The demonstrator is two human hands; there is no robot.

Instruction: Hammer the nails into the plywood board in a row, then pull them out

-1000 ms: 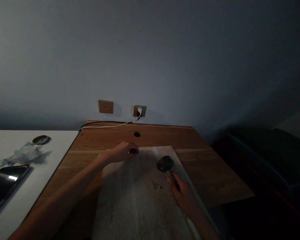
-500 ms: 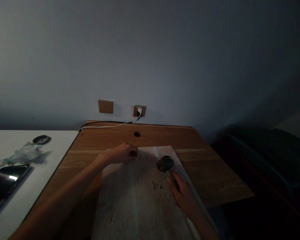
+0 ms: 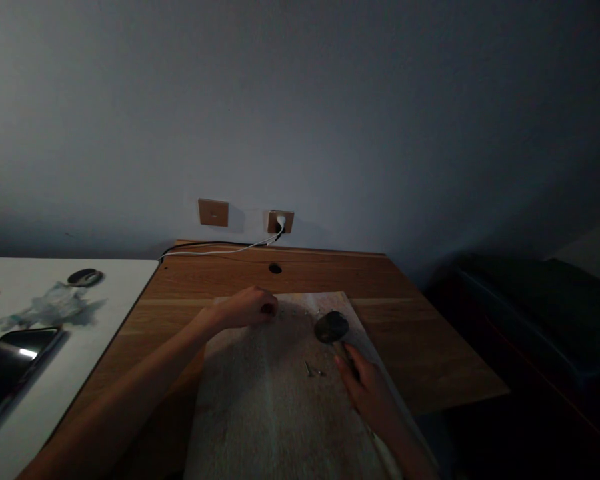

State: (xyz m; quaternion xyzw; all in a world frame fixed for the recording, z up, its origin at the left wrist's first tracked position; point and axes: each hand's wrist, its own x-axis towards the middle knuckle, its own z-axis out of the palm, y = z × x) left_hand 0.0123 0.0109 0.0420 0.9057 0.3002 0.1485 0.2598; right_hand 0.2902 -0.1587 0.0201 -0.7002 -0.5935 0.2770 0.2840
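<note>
**Mallet (image 3: pixel 331 327) in right hand (image 3: pixel 369 390); left hand (image 3: pixel 246 307) at far end of board (image 3: pixel 260 407)**

The right hand is closed around the handle of the mallet. The dark, round mallet head is positioned over the right side of the board; contact with the surface cannot be determined. The left hand is curled, fingers drawn in, over the far left part of the board; whether it grips anything cannot be determined.

Between the left hand and the mallet head, a row of small bright pieces (image 3: pixel 306 312) runs along the far end; they are too small to identify. Two metal fasteners (image 3: pixel 309 369) are located on the board, nearer than the mallet head and left of the right hand. The board rests on the wooden bench (image 3: pixel 420 333).
</note>
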